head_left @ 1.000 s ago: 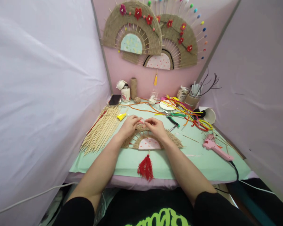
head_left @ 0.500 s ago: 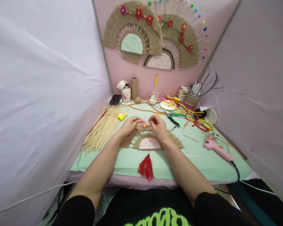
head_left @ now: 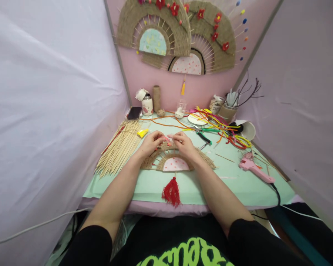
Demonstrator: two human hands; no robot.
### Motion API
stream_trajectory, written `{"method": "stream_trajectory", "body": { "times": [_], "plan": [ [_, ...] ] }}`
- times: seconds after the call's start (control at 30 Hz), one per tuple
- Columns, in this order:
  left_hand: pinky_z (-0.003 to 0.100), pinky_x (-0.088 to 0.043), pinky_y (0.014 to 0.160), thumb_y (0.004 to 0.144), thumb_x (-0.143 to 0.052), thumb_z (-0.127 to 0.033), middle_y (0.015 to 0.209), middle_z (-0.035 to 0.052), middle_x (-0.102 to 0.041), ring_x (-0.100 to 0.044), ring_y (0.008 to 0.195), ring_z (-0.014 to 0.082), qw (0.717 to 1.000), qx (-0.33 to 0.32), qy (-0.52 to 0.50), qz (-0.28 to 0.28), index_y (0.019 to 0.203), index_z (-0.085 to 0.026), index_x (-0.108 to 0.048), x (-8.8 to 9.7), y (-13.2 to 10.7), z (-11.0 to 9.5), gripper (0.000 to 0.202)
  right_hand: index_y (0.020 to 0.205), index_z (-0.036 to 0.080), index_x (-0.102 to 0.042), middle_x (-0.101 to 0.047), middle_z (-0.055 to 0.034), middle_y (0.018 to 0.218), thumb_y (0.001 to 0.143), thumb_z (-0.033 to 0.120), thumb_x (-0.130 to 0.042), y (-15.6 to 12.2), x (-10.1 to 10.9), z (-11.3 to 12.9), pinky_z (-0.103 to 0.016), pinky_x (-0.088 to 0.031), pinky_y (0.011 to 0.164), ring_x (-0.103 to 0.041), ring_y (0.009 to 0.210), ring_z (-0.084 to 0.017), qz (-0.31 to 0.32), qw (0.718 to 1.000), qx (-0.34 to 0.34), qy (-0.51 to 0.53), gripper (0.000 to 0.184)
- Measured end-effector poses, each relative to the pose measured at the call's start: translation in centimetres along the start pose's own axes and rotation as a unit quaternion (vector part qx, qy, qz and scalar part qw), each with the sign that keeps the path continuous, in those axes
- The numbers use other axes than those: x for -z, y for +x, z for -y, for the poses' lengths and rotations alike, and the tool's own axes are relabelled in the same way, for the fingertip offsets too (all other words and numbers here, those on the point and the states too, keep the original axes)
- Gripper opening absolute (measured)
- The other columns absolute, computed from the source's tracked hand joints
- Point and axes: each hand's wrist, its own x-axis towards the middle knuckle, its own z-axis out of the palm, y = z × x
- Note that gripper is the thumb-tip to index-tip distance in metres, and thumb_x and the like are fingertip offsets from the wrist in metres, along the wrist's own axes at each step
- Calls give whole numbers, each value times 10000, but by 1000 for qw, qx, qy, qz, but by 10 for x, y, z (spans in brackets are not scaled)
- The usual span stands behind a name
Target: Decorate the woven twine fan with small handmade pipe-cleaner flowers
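Note:
A half-round jute fan (head_left: 205, 158) with a pink dotted centre and a red tassel (head_left: 171, 192) lies on the mint-green table mat (head_left: 233, 184). Both hands meet over its top edge. My left hand (head_left: 151, 143) has its fingers pinched together on a small pink piece (head_left: 167, 138). My right hand (head_left: 185, 143) pinches the same small piece from the other side, fingertips almost touching the left ones. What exactly the piece is, I cannot make out.
A bundle of bamboo skewers (head_left: 119, 149) lies at the left. Coloured pipe cleaners (head_left: 224, 131) and pliers (head_left: 204, 137) are at the back right, a pink glue gun (head_left: 254, 170) at the right. Jars, twine and a phone (head_left: 135, 112) line the back wall.
The view has tipped down slightly, so everything sits a little higher in the picture. Both hands stay over the fan's top edge, fingertips drawn closer together.

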Motion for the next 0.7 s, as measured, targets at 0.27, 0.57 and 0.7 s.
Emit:
{"method": "stream_trajectory", "body": {
  "times": [0.27,0.57,0.7],
  "plan": [
    [255,-465,661,750,-668,-421,742,0,-646,-560,684,118,1000,13,0,12,808,-151,-658,2,-2,-5,276,838,255,-776,-686,-52,940,752,360,-697,1,-3,-5,-358,-489,863,-630,902,-203,-3,998,-12,64,158],
    [292,-489,787,733,-694,-420,891,44,-709,-627,834,161,999,12,-34,-11,920,-141,-684,2,-1,-6,335,928,253,-765,-665,-55,1000,749,409,-702,1,0,1,-339,-492,840,-617,930,-199,-8,999,-8,44,246],
    [277,-482,772,763,-658,-467,872,36,-709,-621,826,161,1000,-2,14,11,910,-150,-700,4,-4,-9,352,873,235,-759,-644,-64,1001,730,475,-722,-1,-2,1,-328,-505,783,-616,889,-193,4,998,-12,55,281]
  ]
}}
